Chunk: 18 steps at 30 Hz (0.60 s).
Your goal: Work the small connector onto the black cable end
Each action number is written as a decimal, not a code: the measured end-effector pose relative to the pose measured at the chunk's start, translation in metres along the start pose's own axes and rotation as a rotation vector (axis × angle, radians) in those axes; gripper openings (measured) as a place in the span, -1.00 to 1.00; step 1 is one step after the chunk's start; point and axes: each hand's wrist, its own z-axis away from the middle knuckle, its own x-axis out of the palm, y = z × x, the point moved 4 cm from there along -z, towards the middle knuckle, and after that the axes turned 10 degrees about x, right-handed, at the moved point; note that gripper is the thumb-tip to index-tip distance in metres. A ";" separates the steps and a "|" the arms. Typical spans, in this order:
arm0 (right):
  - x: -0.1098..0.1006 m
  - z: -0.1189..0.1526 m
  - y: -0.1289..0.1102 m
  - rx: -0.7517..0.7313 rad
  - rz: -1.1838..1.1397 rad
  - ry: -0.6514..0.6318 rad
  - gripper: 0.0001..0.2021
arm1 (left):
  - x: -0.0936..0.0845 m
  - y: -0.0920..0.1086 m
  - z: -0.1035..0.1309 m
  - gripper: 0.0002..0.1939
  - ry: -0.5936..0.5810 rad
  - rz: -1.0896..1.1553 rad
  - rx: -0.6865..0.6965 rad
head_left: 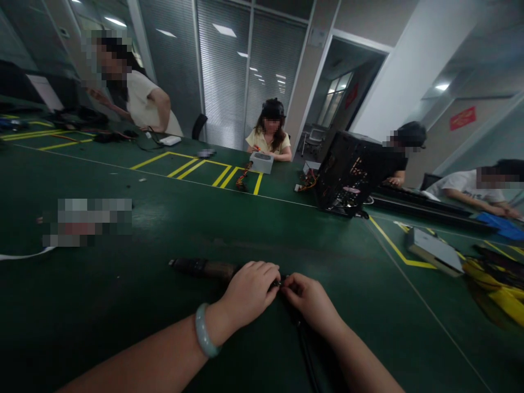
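Observation:
A dark, stick-shaped electric screwdriver (204,268) lies across the green table, its metal tip toward the left. My left hand (254,284) is closed over the tool's rear end, with a pale green bangle on the wrist. Close against it, my right hand (305,295) pinches the end of a black cable (305,344) between thumb and fingers, where the cable meets the tool. Small metal parts glint between the two hands, but my fingers hide most of the joint. From there the cable runs down toward the table's near edge.
A grey power supply box (262,162) with coloured wires stands across the table before a person. Right of it is a black computer case (347,174). Further right lie a flat grey metal box (434,251) and a yellow-black bundle (499,289). Other people sit or stand around.

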 end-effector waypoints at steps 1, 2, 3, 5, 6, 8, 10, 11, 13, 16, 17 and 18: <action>0.000 0.000 0.000 0.000 0.001 -0.003 -0.92 | 0.000 0.000 0.000 -0.91 -0.002 -0.001 0.011; 0.000 0.000 0.000 0.000 0.003 -0.005 -0.92 | 0.000 0.000 0.000 -0.92 -0.004 0.000 0.022; 0.000 0.000 0.000 0.000 0.006 -0.007 -0.92 | -0.001 0.001 0.000 -0.92 -0.004 0.003 0.031; 0.000 0.000 0.000 0.001 0.013 -0.006 -0.91 | -0.002 0.002 0.000 -0.90 -0.004 0.012 0.043; 0.000 0.000 0.000 0.002 0.017 -0.007 -0.91 | -0.003 0.002 0.000 -0.89 -0.003 0.014 0.043; 0.000 0.000 0.000 0.006 0.023 -0.009 -0.92 | -0.004 0.003 0.000 -0.84 0.002 0.011 0.023; 0.000 0.001 0.000 0.010 0.022 -0.014 -0.91 | -0.005 0.003 0.000 -0.82 0.008 0.003 -0.001; 0.000 0.001 0.000 0.010 0.019 -0.016 -0.91 | -0.005 0.003 0.000 -0.84 0.006 0.002 -0.003; 0.000 0.001 0.000 0.007 0.011 -0.017 -0.90 | -0.005 0.003 0.000 -0.89 0.000 0.004 0.011; 0.000 0.000 0.001 0.003 0.005 -0.016 -0.90 | -0.005 0.003 0.000 -0.92 -0.006 0.020 0.041; 0.000 0.000 0.001 0.003 0.005 -0.017 -0.90 | -0.005 0.003 0.000 -0.91 -0.005 0.026 0.047; 0.000 -0.001 0.002 0.003 0.004 -0.016 -0.90 | -0.005 0.003 -0.001 -0.91 -0.004 0.031 0.050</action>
